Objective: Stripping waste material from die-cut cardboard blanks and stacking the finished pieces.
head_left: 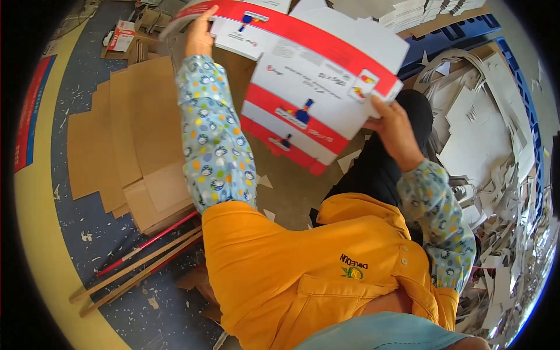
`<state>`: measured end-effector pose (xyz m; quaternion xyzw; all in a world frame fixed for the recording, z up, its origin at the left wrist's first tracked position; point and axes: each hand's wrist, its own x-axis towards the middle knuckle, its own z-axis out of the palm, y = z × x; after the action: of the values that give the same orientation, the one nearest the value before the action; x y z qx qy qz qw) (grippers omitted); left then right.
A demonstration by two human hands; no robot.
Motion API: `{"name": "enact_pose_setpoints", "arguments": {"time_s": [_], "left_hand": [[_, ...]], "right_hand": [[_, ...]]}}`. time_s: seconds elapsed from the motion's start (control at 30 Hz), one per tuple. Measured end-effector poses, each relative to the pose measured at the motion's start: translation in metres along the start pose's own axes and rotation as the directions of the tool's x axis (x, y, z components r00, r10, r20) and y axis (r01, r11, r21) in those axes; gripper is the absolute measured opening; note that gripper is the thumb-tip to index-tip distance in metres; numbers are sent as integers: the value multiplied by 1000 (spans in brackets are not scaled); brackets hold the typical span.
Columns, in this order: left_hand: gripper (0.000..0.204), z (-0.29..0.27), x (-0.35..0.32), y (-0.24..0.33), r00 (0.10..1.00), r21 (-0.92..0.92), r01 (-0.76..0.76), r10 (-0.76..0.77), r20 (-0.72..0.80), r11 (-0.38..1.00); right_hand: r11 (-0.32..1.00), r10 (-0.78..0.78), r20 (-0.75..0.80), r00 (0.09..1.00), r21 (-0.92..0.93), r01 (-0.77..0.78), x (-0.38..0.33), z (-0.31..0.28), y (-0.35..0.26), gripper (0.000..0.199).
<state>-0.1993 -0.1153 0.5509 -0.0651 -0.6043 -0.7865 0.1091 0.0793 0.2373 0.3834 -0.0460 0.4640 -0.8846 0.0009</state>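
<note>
The left grip (200, 42) is closed on the upper left edge of a printed red-and-white carton sheet (318, 87), and the right grip (398, 131) pinches the same sheet near its right-hand corner, thumb on the printed face. From where I stand, the sheet is up in the air between the two, tilted, clear of the floor (151, 315) and in front of the wearer's dark-trousered knee (379, 169). Both arms wear patterned sleeves (213, 128) below a yellow-orange jacket (262, 251). Off to the left lies a stack of brown cardboard sheets (140, 116), with long thin poles (140, 265) just beside its near end. Beyond the stack sits a small red-and-white box (122, 36). Over on the right, pale offcuts (475, 134) lie by a blue plastic frame (518, 87), with more shreds (501, 291) heaped nearer the wearer.
</note>
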Motion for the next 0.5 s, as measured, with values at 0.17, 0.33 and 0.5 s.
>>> {"name": "enact_pose_setpoints", "arguments": {"time_s": [0.17, 0.33, 0.5], "left_hand": [[35, -47, -42, 50, 932, 766, -264, 360, 46, 585], [27, -52, -108, 16, 945, 635, -245, 327, -13, 733], [36, -20, -119, -97, 991, 819, -136, 68, 119, 557]], "right_hand": [[995, 102, 223, 970, -14, -102, 49, 49, 70, 32], [852, -71, 439, 896, -440, 284, 31, 94, 80, 29], [798, -406, 67, 911, -460, 389, 44, 12, 41, 25]]}}
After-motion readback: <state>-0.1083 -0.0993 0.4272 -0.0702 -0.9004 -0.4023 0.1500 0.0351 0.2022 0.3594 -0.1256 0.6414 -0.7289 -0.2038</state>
